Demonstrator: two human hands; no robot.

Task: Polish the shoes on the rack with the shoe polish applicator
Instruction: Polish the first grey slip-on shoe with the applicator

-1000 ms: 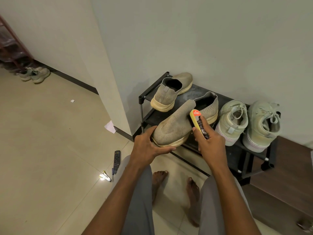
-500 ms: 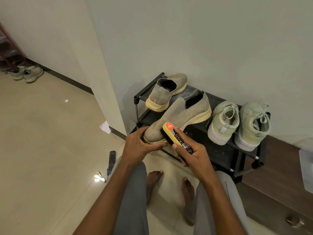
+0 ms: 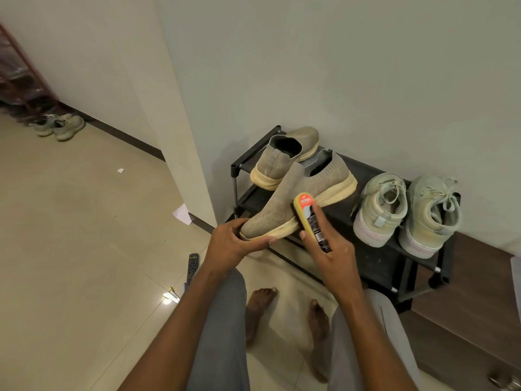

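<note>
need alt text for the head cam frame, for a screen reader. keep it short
A person's left hand grips the toe of a tan knit slip-on shoe while the right hand holds a yellow shoe polish applicator against its side. Its mate and a pair of pale green sneakers sit on a black shoe rack against the wall.

— How are the hands placed?
— The left hand (image 3: 234, 244) is curled around the toe of the knit shoe (image 3: 296, 201), thumb on top and fingers underneath the sole.
— And the other one?
— The right hand (image 3: 332, 255) grips the shoe polish applicator (image 3: 310, 218), fingers wrapped along its body, its sponge edge against the shoe's side. Both forearms reach forward over the knees, bare feet below.
</note>
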